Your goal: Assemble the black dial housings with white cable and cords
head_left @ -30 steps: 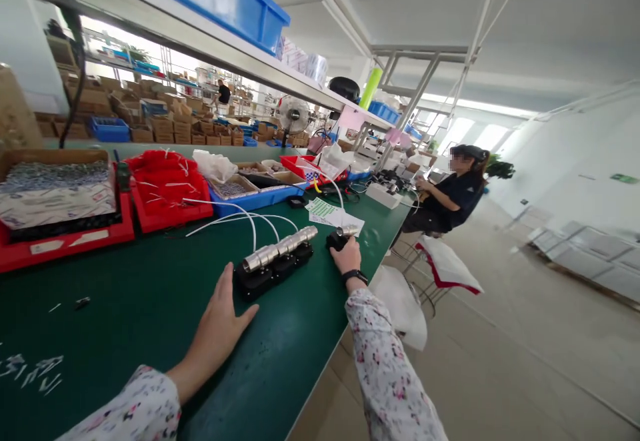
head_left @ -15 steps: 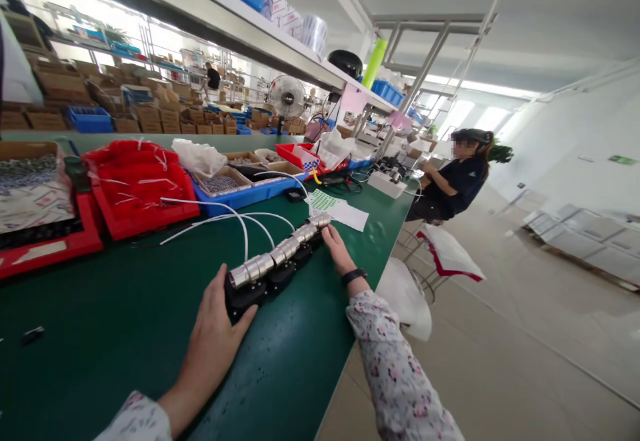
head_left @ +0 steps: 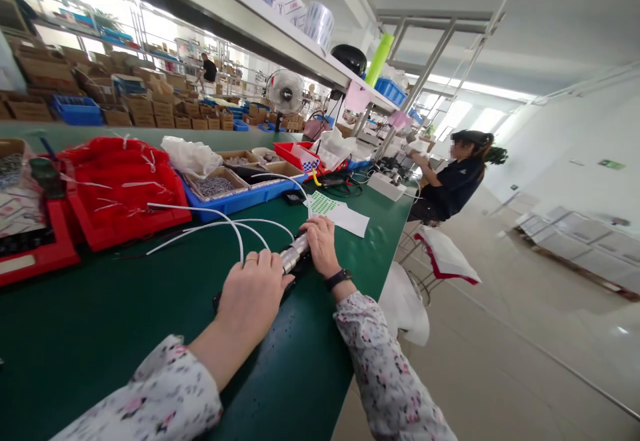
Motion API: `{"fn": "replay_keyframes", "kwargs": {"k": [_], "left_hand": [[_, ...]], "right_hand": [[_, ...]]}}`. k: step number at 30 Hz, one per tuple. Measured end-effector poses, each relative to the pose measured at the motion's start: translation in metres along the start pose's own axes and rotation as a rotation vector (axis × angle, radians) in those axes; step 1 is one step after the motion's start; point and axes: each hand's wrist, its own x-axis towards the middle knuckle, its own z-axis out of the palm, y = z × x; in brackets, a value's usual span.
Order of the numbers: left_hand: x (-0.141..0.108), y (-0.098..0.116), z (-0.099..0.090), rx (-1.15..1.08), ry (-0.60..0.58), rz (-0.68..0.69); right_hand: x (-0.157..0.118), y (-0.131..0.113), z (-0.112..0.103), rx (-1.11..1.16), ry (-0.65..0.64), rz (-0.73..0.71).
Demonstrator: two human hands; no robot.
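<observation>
A row of silver metal cylinders (head_left: 294, 254) with black bases lies on the green tabletop (head_left: 165, 334). Over the near end of the row curls my left hand (head_left: 253, 291), its fingers closed around the cylinders. My right hand (head_left: 321, 244) wraps over the far end in the same way. Between the hands only a short stretch of metal shows; the rest is covered. White cables (head_left: 237, 231) run from the row towards the left and lie on the table. Just beyond my right hand are a sheet of green dot stickers (head_left: 323, 204) and white paper (head_left: 353, 219).
Behind the cables stand a red bin with red bagged items (head_left: 125, 194) and a blue tray (head_left: 220, 211) of small parts. A shelf (head_left: 280, 28) hangs overhead. A fan (head_left: 286, 92) stands behind. On the right, a person (head_left: 453, 178) sits beyond a stool (head_left: 445, 254).
My left hand has moved from the near end's side to over the cylinders and closed on them. My right hand has shifted from beside the far end to on top of it.
</observation>
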Motion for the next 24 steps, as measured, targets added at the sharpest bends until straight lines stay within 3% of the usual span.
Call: {"fn": "replay_keyframes", "kwargs": {"k": [8, 14, 24], "left_hand": [[0.005, -0.008, 0.016, 0.021, -0.067, -0.021], [0.009, -0.011, 0.012, 0.020, -0.087, -0.041], [0.013, -0.008, 0.015, 0.091, -0.074, -0.111]], "right_hand": [[0.000, 0.025, -0.011, 0.044, -0.062, -0.047], [-0.004, 0.013, -0.008, 0.062, -0.028, -0.041], [-0.014, -0.010, 0.024, -0.008, 0.235, 0.062]]}}
